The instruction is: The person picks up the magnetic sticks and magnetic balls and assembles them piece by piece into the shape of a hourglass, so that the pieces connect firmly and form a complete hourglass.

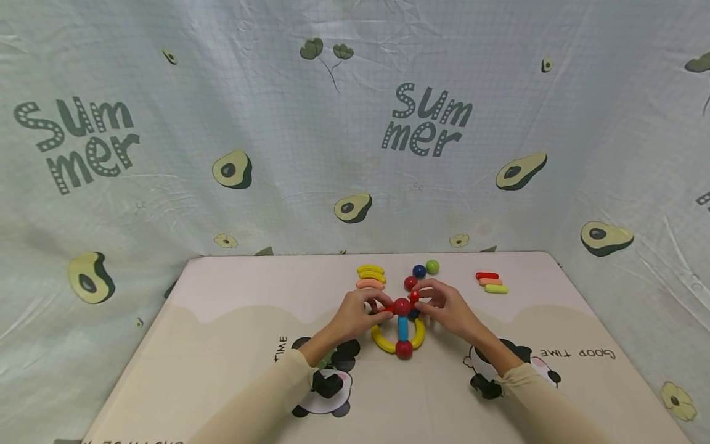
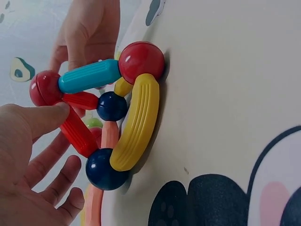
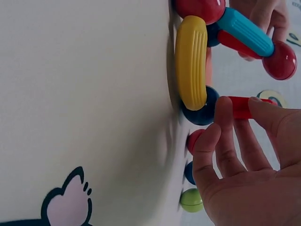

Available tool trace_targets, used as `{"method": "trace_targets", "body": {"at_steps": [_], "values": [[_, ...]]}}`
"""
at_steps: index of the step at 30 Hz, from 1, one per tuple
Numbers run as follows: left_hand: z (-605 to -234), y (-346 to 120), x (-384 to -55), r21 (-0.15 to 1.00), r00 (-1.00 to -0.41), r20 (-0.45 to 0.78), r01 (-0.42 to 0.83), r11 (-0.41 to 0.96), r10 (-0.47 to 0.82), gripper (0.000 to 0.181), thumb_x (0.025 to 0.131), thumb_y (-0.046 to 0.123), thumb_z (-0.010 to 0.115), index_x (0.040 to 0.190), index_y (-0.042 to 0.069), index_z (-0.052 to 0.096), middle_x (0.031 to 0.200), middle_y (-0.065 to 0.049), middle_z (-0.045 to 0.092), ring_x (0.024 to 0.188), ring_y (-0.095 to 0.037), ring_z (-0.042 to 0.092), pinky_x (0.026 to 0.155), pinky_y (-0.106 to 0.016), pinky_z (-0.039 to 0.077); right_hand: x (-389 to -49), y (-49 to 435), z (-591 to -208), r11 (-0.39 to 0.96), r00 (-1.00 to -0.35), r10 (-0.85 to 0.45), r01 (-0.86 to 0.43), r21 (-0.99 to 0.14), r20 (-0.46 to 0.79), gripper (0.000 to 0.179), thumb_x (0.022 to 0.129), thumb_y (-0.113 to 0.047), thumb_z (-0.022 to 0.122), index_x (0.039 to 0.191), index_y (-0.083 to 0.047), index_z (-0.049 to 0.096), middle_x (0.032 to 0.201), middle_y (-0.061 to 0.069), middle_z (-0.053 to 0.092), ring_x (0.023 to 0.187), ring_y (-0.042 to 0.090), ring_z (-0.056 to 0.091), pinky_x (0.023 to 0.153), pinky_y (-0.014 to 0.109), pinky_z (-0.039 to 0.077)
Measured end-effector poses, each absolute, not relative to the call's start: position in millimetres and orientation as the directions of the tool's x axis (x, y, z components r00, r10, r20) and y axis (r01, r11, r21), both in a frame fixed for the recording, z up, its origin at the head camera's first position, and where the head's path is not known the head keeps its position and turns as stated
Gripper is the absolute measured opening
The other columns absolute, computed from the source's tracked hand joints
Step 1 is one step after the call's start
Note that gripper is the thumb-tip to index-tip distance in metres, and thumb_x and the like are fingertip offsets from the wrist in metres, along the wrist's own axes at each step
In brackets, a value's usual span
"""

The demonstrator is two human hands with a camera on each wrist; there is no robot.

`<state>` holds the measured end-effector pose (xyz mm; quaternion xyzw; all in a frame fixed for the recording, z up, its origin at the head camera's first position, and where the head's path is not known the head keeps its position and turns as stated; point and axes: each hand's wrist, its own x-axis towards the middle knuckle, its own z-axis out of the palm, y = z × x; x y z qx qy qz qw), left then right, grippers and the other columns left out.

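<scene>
Pinches a smooth, straight red rod [image 3: 241,107] upright between thumb and fingertips of the right hand [image 1: 448,308], close over a shiny dark blue ball [image 3: 200,114]; cannot tell whether touching, with a fingertip in the way. With thumb and index of the left hand [image 1: 357,311], grips a second red rod [image 2: 79,133], slanting from a glossy, seamed red ball [image 2: 44,88] down to another dark blue ball [image 2: 106,170]; holds the other fingers spread, loosely bent. Lower down, rises to that red ball by a ribbed light blue rod [image 2: 89,76] from a front red ball [image 2: 142,60], joined to grooved yellow curved rods [image 2: 136,125] along the printed tabletop [image 1: 211,370]. Reaches in with forearms converging, wrists turned inward, in cream sleeves [image 1: 272,388].
</scene>
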<state>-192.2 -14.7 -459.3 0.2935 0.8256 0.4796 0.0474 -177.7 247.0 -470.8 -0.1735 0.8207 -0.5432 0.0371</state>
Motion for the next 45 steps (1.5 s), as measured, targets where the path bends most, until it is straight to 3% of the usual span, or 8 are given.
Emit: {"method": "trace_targets", "body": {"at_steps": [9,15,20,32,40,45], "values": [[-461,-15,-184,0.779,-0.793,0.265,0.511,0.362,0.549,0.026,0.092,0.006,0.071,0.118,0.004,0.069,0.112,-0.006,0.072,0.092,-0.023,0.062,0.078,-0.038,0.058,-179,247,-473,0.336,-0.931,-0.34,-0.254,-0.907,0.135,0.03,0.099,-0.007,0.068,0.128,-0.006,0.059,0.129,0.023,0.065,0.095,0.031,0.073,0.079,0.033,0.06],[-460,-7,-176,0.765,-0.799,0.33,0.538,0.353,0.504,0.039,0.091,0.016,0.074,0.125,0.003,0.06,0.117,-0.011,0.067,0.095,-0.027,0.061,0.082,-0.036,0.057,-179,246,-474,0.335,-0.927,-0.345,-0.268,-0.903,0.147,0.03,0.099,-0.008,0.068,0.128,-0.006,0.059,0.128,0.023,0.065,0.091,0.032,0.073,0.074,0.039,0.061],[-457,3,-171,0.741,-0.799,0.368,0.561,0.368,0.476,0.047,0.089,0.027,0.08,0.126,0.007,0.06,0.115,-0.007,0.067,0.1,-0.026,0.061,0.084,-0.035,0.056,-180,246,-474,0.34,-0.926,-0.346,-0.271,-0.901,0.148,0.03,0.1,-0.008,0.067,0.128,-0.008,0.059,0.129,0.021,0.065,0.091,0.03,0.073,0.074,0.04,0.061],[-458,10,-172,0.729,-0.81,0.401,0.565,0.386,0.428,0.036,0.087,0.017,0.084,0.117,0.01,0.066,0.106,-0.003,0.07,0.099,-0.024,0.063,0.084,-0.036,0.057,-179,246,-473,0.359,-0.931,-0.327,-0.283,-0.889,0.164,0.031,0.099,-0.008,0.069,0.128,-0.008,0.059,0.126,0.02,0.067,0.087,0.03,0.072,0.069,0.04,0.06],[-457,2,-182,0.732,-0.771,0.409,0.597,0.33,0.488,0.035,0.087,0.013,0.084,0.118,0.006,0.069,0.112,-0.005,0.073,0.106,-0.021,0.064,0.09,-0.039,0.057,-175,250,-475,0.403,-0.929,-0.317,-0.312,-0.86,0.189,0.031,0.097,-0.007,0.071,0.126,-0.007,0.061,0.119,0.019,0.07,0.086,0.035,0.07,0.07,0.036,0.059],[-457,-3,-192,0.732,-0.756,0.385,0.6,0.324,0.529,0.035,0.087,0.014,0.083,0.119,0.006,0.072,0.115,-0.004,0.074,0.108,-0.019,0.064,0.092,-0.04,0.056,-171,249,-473,0.447,-0.931,-0.323,-0.31,-0.839,0.172,0.03,0.097,-0.013,0.072,0.125,-0.011,0.064,0.115,0.012,0.072,0.079,0.031,0.068,0.065,0.034,0.058]]}}
